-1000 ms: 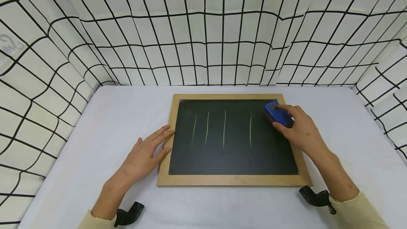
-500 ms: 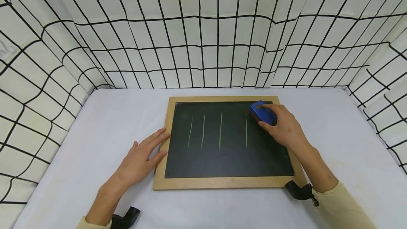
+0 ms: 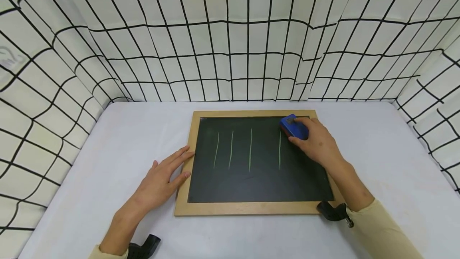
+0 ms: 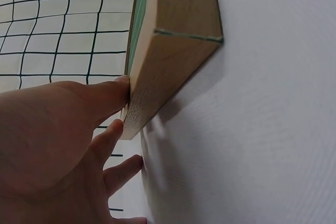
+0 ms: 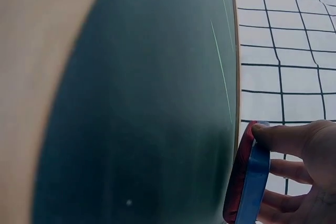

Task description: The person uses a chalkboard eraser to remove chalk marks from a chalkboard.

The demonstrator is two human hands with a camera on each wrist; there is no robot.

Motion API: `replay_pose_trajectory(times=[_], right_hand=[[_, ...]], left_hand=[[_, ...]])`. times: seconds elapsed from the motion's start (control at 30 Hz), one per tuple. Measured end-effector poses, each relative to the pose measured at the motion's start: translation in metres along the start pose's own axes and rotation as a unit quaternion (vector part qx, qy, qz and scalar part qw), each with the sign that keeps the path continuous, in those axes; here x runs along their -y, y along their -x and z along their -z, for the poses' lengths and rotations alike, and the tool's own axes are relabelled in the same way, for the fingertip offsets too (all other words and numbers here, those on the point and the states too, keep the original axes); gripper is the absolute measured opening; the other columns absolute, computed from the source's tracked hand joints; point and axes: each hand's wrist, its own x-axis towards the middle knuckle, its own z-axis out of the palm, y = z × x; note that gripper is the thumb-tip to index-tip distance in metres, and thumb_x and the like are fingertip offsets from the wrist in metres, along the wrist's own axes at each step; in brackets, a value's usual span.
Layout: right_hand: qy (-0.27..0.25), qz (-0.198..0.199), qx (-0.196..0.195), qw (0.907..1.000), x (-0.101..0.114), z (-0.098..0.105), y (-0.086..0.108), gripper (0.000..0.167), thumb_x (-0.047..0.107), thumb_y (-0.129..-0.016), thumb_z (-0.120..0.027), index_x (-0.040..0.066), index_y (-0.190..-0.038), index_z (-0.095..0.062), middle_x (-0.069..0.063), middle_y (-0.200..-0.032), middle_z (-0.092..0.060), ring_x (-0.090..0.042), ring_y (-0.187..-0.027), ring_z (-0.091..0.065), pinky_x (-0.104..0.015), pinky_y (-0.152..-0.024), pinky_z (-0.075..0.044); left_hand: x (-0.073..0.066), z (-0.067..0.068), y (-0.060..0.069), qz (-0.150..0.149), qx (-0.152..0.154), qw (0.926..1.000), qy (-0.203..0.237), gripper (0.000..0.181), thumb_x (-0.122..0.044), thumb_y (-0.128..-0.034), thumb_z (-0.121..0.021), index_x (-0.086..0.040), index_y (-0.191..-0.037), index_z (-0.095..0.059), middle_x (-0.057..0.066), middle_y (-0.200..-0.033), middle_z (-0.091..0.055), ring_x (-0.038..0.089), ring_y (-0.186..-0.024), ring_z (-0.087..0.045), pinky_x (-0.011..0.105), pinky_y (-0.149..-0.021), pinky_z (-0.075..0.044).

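Shifted leftward over the past second, a blue eraser [image 3: 295, 128] sits at two o'clock on the chalkboard [image 3: 258, 187], near the top of the rightmost chalk line [image 3: 280, 153], bringing that mark within reach while all four lines show. A left hand [image 3: 158, 183] rests, fingers spread, against the wooden frame [image 3: 251, 208] at nine o'clock; a right hand [image 3: 318, 142], just short of three, pinches the eraser between thumb and fingers. White tabletop [image 3: 108, 163] lies beneath, black-gridded white walls [image 3: 237, 65] rising from ten to two o'clock.

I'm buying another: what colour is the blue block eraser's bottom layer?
The bottom layer of the eraser is red, clearest in the right wrist view.
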Motion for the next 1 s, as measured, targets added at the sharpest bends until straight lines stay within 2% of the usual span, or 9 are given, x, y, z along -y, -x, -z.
replay_pose_trajectory(times=[0.47,0.8,1.0], right_hand=[[0.017,-0.005,0.009,0.9998,0.001,-0.005,-0.006,0.065,0.030,-0.097,-0.074,0.009,-0.153,-0.048,-0.029,-0.153,-0.047,-0.052,-0.135,-0.053,-0.066,-0.104,-0.050],[0.025,0.003,0.007,0.9997,0.007,-0.007,-0.015,0.064,0.029,-0.097,-0.075,0.007,-0.152,-0.051,-0.025,-0.154,-0.048,-0.049,-0.137,-0.052,-0.064,-0.108,-0.049],[0.037,0.015,0.008,0.9992,0.009,-0.008,-0.012,0.061,0.024,-0.097,-0.075,0.007,-0.151,-0.054,-0.025,-0.156,-0.047,-0.049,-0.137,-0.052,-0.063,-0.107,-0.049]], left_hand=[[0.000,-0.004,0.000,-0.002,-0.003,1.0000,-0.004,0.059,-0.026,-0.1036,-0.065,-0.026,-0.159,-0.045,0.004,-0.172,-0.034,0.040,-0.152,-0.042,0.087,-0.113,-0.018],[0.001,-0.003,0.003,0.003,-0.004,1.0000,-0.001,0.059,-0.026,-0.1036,-0.065,-0.027,-0.159,-0.044,0.004,-0.172,-0.034,0.042,-0.153,-0.041,0.086,-0.114,-0.017],[0.001,-0.004,0.003,0.000,-0.005,1.0000,-0.003,0.059,-0.026,-0.1037,-0.065,-0.027,-0.159,-0.045,0.004,-0.172,-0.034,0.041,-0.153,-0.041,0.086,-0.113,-0.017]])
